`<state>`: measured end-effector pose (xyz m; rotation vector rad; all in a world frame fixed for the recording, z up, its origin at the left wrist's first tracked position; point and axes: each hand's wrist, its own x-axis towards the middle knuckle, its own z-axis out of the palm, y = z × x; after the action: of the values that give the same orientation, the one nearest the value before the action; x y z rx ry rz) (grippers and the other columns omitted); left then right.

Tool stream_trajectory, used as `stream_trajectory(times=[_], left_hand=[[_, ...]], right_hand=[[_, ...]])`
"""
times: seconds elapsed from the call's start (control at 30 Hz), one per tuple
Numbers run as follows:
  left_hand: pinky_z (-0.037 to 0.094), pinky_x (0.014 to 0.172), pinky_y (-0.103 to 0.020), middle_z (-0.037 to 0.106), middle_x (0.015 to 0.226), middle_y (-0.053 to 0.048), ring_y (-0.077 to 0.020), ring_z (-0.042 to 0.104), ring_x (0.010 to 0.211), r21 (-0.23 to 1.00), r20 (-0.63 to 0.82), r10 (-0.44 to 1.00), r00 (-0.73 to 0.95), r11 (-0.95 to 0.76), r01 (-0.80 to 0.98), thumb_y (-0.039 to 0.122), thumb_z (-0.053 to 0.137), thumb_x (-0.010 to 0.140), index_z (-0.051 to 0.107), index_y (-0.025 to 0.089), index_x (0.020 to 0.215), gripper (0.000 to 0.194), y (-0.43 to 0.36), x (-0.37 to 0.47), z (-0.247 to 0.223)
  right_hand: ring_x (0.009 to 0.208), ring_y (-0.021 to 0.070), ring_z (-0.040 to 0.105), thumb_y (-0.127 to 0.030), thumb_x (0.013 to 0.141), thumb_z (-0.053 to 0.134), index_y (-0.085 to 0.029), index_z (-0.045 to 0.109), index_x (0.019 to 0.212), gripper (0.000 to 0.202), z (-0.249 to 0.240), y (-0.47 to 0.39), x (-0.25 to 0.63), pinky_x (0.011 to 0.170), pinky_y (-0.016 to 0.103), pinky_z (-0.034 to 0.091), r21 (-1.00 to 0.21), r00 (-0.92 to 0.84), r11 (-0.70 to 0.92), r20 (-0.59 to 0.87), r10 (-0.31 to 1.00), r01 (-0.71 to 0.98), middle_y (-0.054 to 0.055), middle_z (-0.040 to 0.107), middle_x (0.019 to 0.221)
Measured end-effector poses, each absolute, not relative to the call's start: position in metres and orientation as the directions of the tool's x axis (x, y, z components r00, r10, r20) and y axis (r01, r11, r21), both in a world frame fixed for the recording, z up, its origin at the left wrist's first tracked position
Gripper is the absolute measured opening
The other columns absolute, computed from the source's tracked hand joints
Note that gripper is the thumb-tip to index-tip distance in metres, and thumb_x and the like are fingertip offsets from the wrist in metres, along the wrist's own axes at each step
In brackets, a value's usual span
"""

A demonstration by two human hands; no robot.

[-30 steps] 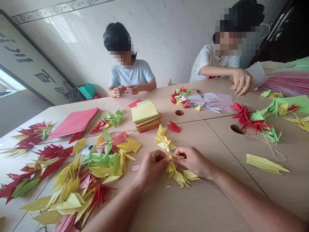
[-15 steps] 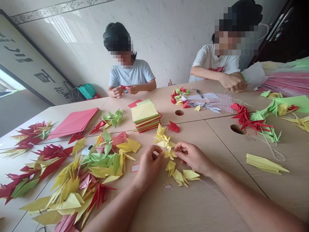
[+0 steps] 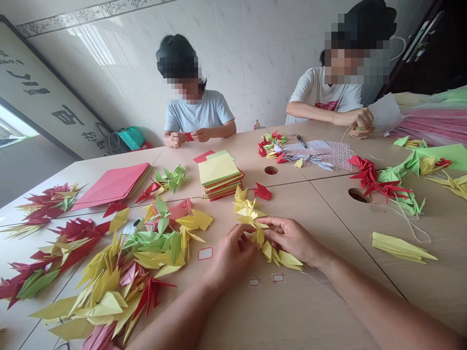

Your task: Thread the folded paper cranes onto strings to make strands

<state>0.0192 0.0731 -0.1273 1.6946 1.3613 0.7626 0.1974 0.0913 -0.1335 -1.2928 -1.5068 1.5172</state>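
Note:
A row of yellow folded paper cranes (image 3: 248,210) runs across the table in front of me, with a pale thread trailing from its lower right end. My left hand (image 3: 236,249) is closed, thumb against fingers, on the middle of this row, and its fingertips partly hide the cranes there. From the other side my right hand (image 3: 288,237) pinches a yellow crane of the same row. Below the hands, more yellow cranes (image 3: 280,257) sit bunched on the tabletop. A single red crane (image 3: 262,191) lies just beyond.
A big heap of loose cranes (image 3: 109,291) covers the left side. Behind it lie red paper sheets (image 3: 113,182) and a stack of square paper (image 3: 219,170). Two people sit opposite, hands busy. At right are strung cranes (image 3: 365,177), flat yellow cranes (image 3: 401,248) and a table hole (image 3: 359,195).
My left hand has shifted right and slightly down. The lower yellow cranes have drawn closer together, uncovering a small red-framed label. The co-worker at right has raised a hand.

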Motion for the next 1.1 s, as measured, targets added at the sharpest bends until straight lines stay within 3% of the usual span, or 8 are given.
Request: stream_trajectory(times=[0.13, 0.27, 0.53, 0.7, 0.8, 0.97, 1.1], left_hand=[[0.040, 0.060, -0.022, 0.055, 0.081, 0.000, -0.0113, 0.048, 0.064, 0.870, -0.012, 0.958, 0.285, -0.130, 0.475, 0.027, 0.059, 0.071, 0.060, 0.023, 0.096, 0.026, 0.072, 0.020, -0.127], [0.040, 0.059, -0.021, 0.056, 0.076, 0.000, -0.0114, 0.049, 0.065, 0.898, 0.000, 0.951, 0.309, -0.136, 0.418, 0.021, 0.054, 0.075, 0.059, 0.021, 0.095, 0.021, 0.074, 0.020, -0.131], [0.043, 0.063, -0.021, 0.060, 0.081, -0.001, -0.0118, 0.053, 0.071, 0.939, 0.000, 0.961, 0.276, -0.096, 0.332, 0.012, 0.054, 0.071, 0.057, 0.019, 0.090, 0.020, 0.077, 0.020, -0.138], [0.044, 0.064, -0.022, 0.058, 0.078, -0.001, -0.0122, 0.052, 0.070, 0.945, -0.016, 0.981, 0.194, -0.048, 0.325, 0.018, 0.058, 0.071, 0.058, 0.018, 0.088, 0.016, 0.077, 0.023, -0.132], [0.044, 0.065, -0.023, 0.060, 0.081, -0.002, -0.0126, 0.053, 0.071, 0.941, 0.014, 0.981, 0.193, -0.078, 0.329, 0.018, 0.058, 0.072, 0.059, 0.018, 0.087, 0.015, 0.077, 0.023, -0.129], [0.046, 0.070, -0.025, 0.061, 0.085, -0.003, -0.0132, 0.055, 0.075, 0.937, 0.064, 0.963, 0.262, -0.148, 0.315, 0.017, 0.056, 0.074, 0.058, 0.018, 0.089, 0.014, 0.075, 0.022, -0.128], [0.046, 0.076, -0.027, 0.060, 0.092, -0.003, -0.0141, 0.054, 0.082, 0.918, 0.086, 0.950, 0.300, -0.193, 0.347, 0.016, 0.060, 0.072, 0.058, 0.020, 0.093, 0.021, 0.074, 0.020, -0.128]], right_hand=[[0.065, 0.0125, 0.055, -0.022, 0.077, 0.053, -0.018, 0.053, 0.124, 0.048, -0.140, 0.089, 0.199, 0.059, 0.023, 0.044, -0.973, -0.386, -0.096, -0.172, 0.906, 0.209, 0.001, 0.059, 0.072], [0.062, 0.0110, 0.051, -0.014, 0.073, 0.052, -0.022, 0.051, 0.127, 0.054, -0.145, 0.087, 0.201, 0.056, 0.021, 0.042, -0.956, -0.407, -0.025, -0.148, 0.901, 0.292, -0.002, 0.055, 0.068], [0.066, 0.0124, 0.051, -0.028, 0.075, 0.063, -0.023, 0.050, 0.127, 0.054, -0.139, 0.084, 0.196, 0.057, 0.023, 0.042, -0.931, -0.410, 0.061, -0.100, 0.907, 0.361, 0.000, 0.056, 0.078], [0.057, 0.0086, 0.049, -0.027, 0.078, 0.057, -0.022, 0.053, 0.104, 0.027, -0.139, 0.084, 0.193, 0.057, 0.025, 0.044, -0.888, -0.273, 0.160, 0.041, 0.961, 0.431, 0.003, 0.053, 0.099], [0.056, 0.0074, 0.048, -0.026, 0.079, 0.055, -0.020, 0.053, 0.090, 0.012, -0.140, 0.084, 0.193, 0.058, 0.025, 0.045, -0.873, -0.253, 0.196, 0.087, 0.964, 0.446, 0.003, 0.049, 0.100], [0.067, 0.0117, 0.052, -0.031, 0.081, 0.056, -0.020, 0.061, 0.085, 0.013, -0.141, 0.085, 0.195, 0.068, 0.027, 0.045, -0.858, -0.305, 0.214, 0.072, 0.950, 0.466, 0.002, 0.050, 0.090], [0.076, 0.0144, 0.055, -0.031, 0.080, 0.059, -0.020, 0.063, 0.079, 0.012, -0.145, 0.089, 0.197, 0.070, 0.028, 0.045, -0.912, -0.273, 0.161, 0.057, 0.960, 0.377, 0.003, 0.051, 0.089]])
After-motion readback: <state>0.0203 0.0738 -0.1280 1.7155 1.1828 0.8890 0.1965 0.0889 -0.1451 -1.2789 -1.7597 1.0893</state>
